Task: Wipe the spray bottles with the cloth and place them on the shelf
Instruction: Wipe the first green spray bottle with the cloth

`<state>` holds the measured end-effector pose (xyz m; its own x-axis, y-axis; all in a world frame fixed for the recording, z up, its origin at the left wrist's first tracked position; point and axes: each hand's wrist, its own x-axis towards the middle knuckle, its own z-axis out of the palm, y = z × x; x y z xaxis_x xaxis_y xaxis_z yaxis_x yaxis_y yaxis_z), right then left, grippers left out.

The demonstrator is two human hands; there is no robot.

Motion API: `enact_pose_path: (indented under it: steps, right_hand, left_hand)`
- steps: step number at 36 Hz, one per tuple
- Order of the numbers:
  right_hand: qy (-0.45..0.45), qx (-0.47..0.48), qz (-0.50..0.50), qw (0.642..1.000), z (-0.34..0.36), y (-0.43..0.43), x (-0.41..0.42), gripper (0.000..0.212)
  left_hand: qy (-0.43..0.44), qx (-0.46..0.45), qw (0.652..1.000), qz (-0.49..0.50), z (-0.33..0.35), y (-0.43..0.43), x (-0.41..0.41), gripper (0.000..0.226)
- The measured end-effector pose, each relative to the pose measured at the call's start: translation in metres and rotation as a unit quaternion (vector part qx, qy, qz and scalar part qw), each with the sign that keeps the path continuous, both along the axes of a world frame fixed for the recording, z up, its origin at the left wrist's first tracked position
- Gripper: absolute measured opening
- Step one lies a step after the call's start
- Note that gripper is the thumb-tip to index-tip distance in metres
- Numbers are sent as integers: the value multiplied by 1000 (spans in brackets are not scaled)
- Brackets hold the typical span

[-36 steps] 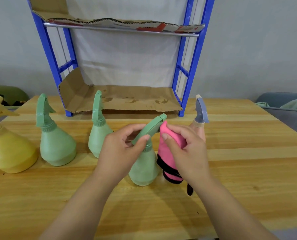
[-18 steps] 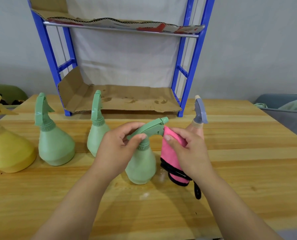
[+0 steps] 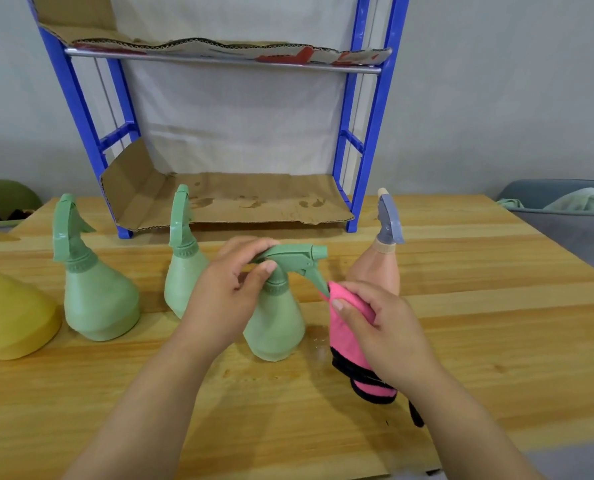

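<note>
Gripping the green spray bottle (image 3: 275, 323) at its head, the left hand (image 3: 226, 292) steadies it while the right hand (image 3: 378, 327) pinches the pink cloth (image 3: 349, 337).

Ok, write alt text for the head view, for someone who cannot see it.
A left hand grips the head of a green spray bottle on a wooden table while the right hand holds a pink cloth at its trigger. Two more green bottles, a yellow bottle and a peach bottle stand nearby, before a blue shelf lined with cardboard.

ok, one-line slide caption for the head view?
Left hand holds a green spray bottle by its head; right hand holds a pink cloth at the trigger.
</note>
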<state>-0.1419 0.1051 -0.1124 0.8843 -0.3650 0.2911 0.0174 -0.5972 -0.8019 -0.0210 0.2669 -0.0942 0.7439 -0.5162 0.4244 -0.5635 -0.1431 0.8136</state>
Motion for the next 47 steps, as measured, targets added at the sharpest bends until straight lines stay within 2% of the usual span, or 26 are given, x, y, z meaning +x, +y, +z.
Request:
enact_pose_path:
  steps: [3, 7, 13, 16, 21, 25, 29, 33, 39, 44, 47]
  right_hand:
    - [5, 9, 6, 1000, 2, 1, -5, 21]
    - [-7, 18, 9, 1000, 5, 3, -9, 23]
    - [-35, 47, -14, 998, 6, 0, -10, 24]
    - [-48, 47, -40, 997, 5, -3, -10, 24]
    - [-38, 38, -45, 998, 1, -5, -12, 25]
    - [-30, 48, -39, 998, -3, -4, -13, 25]
    - [-29, 59, -33, 997, -4, -1, -12, 25]
    - [-41, 67, -28, 997, -5, 5, -10, 26]
    - [-109, 43, -58, 991, -2, 13, 0, 32]
    - [-172, -38, -117, 977, 3, 21, 17, 32]
    - [-201, -82, -132, 967, 3, 27, 28, 25]
  left_hand:
    - [-35, 14, 998, 48, -3, -2, -1, 32]
    - [-107, 12, 990, 95, -1, -6, -15, 49]
    - [-220, 58, 968, 102, 5, -17, -31, 41]
    - [-219, 75, 966, 111, 10, -23, -35, 46]
    - [-223, 84, 962, 133, 16, -23, -35, 33]
    - [-206, 46, 972, 106, 11, -16, -34, 33]
    - [-229, 5, 967, 115, 3, -7, -31, 26]
    - [-190, -21, 973, 131, 4, 3, -27, 25]
    - [-50, -62, 992, 100, 9, 6, -25, 31]
    - [21, -80, 994, 74, 13, 7, -25, 32]
    - [31, -82, 994, 72, 14, 10, -24, 27]
